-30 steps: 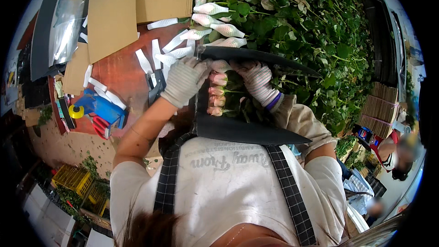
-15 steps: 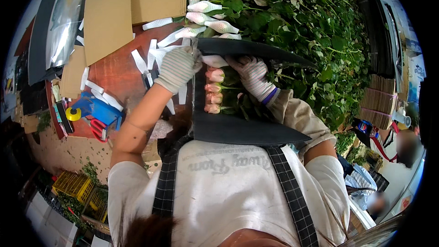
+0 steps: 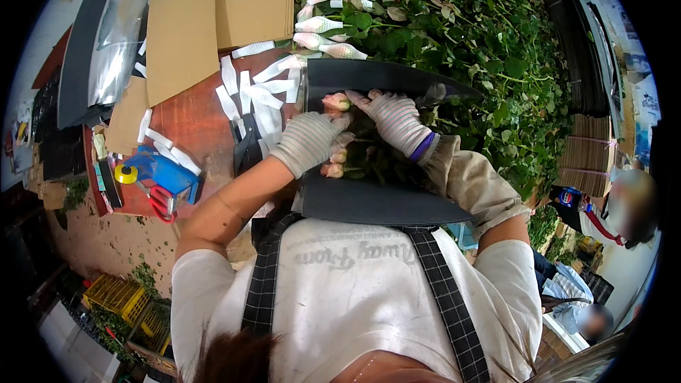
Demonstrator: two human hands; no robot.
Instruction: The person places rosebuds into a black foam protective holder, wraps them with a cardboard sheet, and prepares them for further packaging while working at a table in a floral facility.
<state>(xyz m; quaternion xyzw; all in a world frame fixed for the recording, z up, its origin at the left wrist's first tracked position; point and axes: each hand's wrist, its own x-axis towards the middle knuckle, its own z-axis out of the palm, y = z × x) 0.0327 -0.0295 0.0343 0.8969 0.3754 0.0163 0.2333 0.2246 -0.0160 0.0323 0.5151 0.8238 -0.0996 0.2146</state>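
A bunch of pink roses (image 3: 333, 167) lies on a black wrapping sheet (image 3: 369, 202) in front of my chest. The buds sit in a row along the sheet's left side, with green stems and leaves (image 3: 372, 159) running right. My left hand (image 3: 308, 142), in a grey striped glove, is curled over the upper buds next to a pale pink bud (image 3: 337, 101). My right hand (image 3: 397, 122), gloved with a purple wristband, presses on the stems just right of the buds. The sheet's far flap (image 3: 369, 76) stands up behind both hands.
White paper strips (image 3: 252, 92) lie on the red-brown table (image 3: 188, 124), with brown cardboard sheets (image 3: 206, 14) behind them. At the left are a blue tape dispenser (image 3: 159, 174) and red scissors (image 3: 163, 202). A heap of green foliage (image 3: 482, 42) fills the right. Yellow crates (image 3: 124, 298) are at lower left and a person (image 3: 631, 206) at right.
My left hand has come in from the sheet's left edge, near the paper strips, onto the rose buds. My right hand has stayed on the bunch.
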